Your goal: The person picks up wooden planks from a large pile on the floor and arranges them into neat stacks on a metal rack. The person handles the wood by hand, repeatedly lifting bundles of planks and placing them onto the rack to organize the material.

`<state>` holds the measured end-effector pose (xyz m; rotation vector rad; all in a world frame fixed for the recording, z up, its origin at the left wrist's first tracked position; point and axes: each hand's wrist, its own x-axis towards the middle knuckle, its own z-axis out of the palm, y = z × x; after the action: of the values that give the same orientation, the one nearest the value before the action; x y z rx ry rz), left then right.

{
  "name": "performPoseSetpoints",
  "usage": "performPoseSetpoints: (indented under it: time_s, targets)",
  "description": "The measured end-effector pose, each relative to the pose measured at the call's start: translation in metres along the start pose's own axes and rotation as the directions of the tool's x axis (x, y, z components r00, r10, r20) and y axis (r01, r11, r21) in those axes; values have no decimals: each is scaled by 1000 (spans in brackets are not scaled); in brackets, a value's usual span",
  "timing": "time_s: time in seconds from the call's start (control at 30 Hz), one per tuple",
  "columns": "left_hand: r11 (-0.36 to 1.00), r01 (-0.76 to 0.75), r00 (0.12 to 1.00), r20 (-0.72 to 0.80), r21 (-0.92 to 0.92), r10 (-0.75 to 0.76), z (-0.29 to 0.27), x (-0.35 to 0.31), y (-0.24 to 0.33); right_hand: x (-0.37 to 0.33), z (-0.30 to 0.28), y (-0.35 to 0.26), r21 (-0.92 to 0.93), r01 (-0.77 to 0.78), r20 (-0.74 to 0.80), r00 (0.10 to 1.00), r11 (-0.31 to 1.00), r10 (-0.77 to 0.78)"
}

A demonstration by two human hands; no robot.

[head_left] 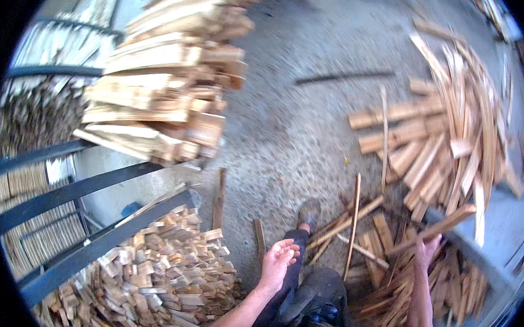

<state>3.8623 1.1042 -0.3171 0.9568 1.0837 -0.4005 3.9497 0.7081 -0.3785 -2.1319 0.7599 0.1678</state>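
Note:
My left hand (pixel 279 262) is held over my left leg, between the two sides of the workplace. Its fingers are loosely bent, and I see nothing in them. To the right, my right hand (pixel 426 251) is closed round a wooden slat (pixel 438 229) from below. The slat slants up to the right above a heap of loose wood strips (pixel 399 296). Close beyond it lies a pile of longer wood strips (pixel 455 150). Left of my legs is a large heap of short cut wood pieces (pixel 155 280).
A tall stack of wood pieces (pixel 164 73) stands at the far left beside dark metal bars (pixel 81 191). Thin sticks (pixel 353 227) lean near my foot. A dark strip (pixel 344 77) lies on the concrete floor (pixel 272 132). A grey metal edge (pixel 490 254) runs along the right.

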Motion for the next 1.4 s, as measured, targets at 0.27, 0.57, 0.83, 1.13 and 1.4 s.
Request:
performPoseSetpoints:
  time_s: [0.27, 0.57, 0.83, 1.13, 1.4]
  targets:
    - [873, -488, 852, -217, -5, 476, -48, 6, 164, 26, 101, -296, 68, 423, 415, 812, 904, -411]
    - [743, -663, 677, -495, -89, 544, -89, -31, 235, -121, 321, -595, 499, 364, 793, 173, 786, -584]
    - [798, -598, 582, -724, -73, 370, -54, -15, 230, -162, 513, -636, 470, 812, 818, -252, 346, -517]
    - [412, -911, 66, -989, -6, 132, -157, 43, 404, -143, 564, -592, 405, 879, 840, -249, 252, -481]
    - [501, -733, 285, -876, -460, -388, -379, 160, 386, -153, 618, -621, 358, 932, 832, -295, 49, -469]
